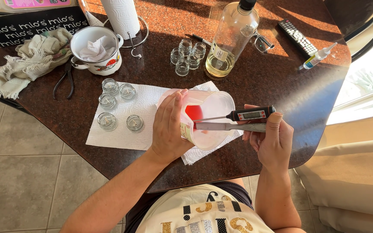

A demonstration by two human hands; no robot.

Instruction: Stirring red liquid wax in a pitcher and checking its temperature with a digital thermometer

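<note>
**Probe and knife resting across a tilted jug**

Near the table's (281, 86) front edge, a thermometer (242, 115) and knife (229, 127) are lying horizontally, tips pointing left into a jug (210, 118). The right hand (273, 140) is pinching both; the left hand (169, 127) is wrapping around the jug.

Strong daylight enters from the window (368, 82) at the right, washing that corner out to near white. It falls warm across the far half of the desk (281, 90), leaving the near half in soft shade. The bottle (229, 39) catches glare. Focus is sharp throughout; straight lines bow slightly toward the edges.
</note>
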